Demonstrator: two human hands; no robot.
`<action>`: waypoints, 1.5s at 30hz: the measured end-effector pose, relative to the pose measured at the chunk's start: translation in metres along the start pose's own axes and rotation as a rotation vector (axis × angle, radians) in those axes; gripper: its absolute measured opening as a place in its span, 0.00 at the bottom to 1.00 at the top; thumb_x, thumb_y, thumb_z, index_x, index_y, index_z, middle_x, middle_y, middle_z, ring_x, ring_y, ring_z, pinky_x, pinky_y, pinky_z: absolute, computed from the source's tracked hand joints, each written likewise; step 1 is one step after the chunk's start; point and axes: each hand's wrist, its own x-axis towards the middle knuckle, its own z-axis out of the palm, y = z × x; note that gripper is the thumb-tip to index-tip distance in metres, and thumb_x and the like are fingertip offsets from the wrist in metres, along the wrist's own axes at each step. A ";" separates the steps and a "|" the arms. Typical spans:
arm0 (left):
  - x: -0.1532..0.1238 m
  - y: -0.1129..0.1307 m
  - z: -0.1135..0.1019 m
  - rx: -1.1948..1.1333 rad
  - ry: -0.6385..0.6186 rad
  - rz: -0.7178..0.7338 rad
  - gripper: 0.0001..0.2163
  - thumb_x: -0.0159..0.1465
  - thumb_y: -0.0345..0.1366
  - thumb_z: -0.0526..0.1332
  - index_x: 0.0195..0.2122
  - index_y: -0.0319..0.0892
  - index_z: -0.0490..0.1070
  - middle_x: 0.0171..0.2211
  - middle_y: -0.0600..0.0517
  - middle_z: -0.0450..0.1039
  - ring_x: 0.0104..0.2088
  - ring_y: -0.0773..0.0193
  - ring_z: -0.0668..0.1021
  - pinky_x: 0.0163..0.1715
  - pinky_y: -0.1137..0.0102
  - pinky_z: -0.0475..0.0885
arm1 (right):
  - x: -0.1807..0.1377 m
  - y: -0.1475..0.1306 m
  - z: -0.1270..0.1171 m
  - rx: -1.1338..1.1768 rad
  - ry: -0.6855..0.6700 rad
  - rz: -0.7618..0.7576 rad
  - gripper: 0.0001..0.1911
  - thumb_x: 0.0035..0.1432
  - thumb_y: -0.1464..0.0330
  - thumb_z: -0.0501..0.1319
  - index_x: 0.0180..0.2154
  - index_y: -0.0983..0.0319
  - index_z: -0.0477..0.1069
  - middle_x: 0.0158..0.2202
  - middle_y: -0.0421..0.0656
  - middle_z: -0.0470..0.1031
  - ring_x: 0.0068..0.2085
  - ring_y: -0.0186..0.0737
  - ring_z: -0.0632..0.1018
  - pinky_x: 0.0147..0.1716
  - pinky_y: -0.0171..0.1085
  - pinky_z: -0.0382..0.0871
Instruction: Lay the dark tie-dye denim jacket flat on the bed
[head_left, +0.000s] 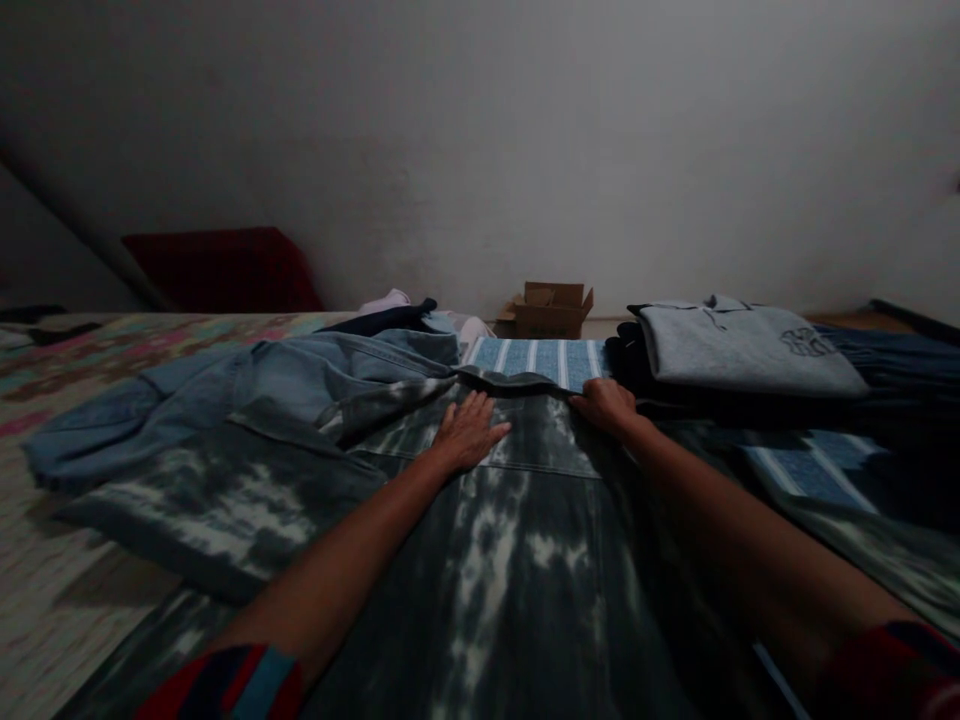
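Note:
A dark bleach-patterned denim jacket (517,560) lies spread out flat in front of me, its collar (510,380) at the far end. My left hand (469,432) rests flat on the jacket's upper back just below the collar, fingers apart. My right hand (604,405) presses on the jacket's shoulder at the collar's right end, fingers curled down onto the cloth. The jacket's left sleeve (217,500) stretches out to the left. Both my forearms reach forward over the garment.
A light blue denim garment (247,390) lies crumpled at the left. A folded grey shirt (739,345) tops a dark clothes pile at the right. A blue striped cloth (540,358) lies beyond the collar. A cardboard box (551,310) and a red cushion (221,270) stand by the wall.

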 end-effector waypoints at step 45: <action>-0.154 0.054 0.000 -0.111 -0.057 0.046 0.28 0.70 0.50 0.41 0.67 0.41 0.48 0.69 0.45 0.40 0.68 0.57 0.47 0.64 0.55 0.45 | -0.227 0.031 0.037 -0.059 -0.056 -0.463 0.41 0.64 0.46 0.41 0.65 0.69 0.51 0.68 0.55 0.47 0.67 0.53 0.48 0.63 0.51 0.45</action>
